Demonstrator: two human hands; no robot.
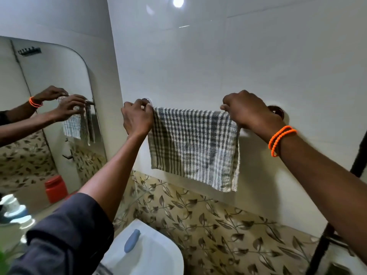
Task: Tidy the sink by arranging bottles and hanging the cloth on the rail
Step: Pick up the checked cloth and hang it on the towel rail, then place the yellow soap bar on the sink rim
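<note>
A grey-and-white checked cloth point(193, 143) hangs over the wall rail, draped down against the white tiles. My left hand point(137, 118) pinches the cloth's upper left corner beside the rail's left mount point(147, 100). My right hand point(244, 110) grips the upper right corner, just left of the rail's dark right mount point(276, 111). The rail bar itself is hidden under the cloth and my hands. Bottles with white caps point(14, 212) stand blurred at the lower left edge.
A mirror point(49, 80) on the left wall reflects my hands and the cloth. A red container point(55, 188) stands by the mirror's foot. The white basin point(151, 253) with a blue-grey object point(132, 241) on it lies below. A dark pipe point(325, 243) runs down at the right.
</note>
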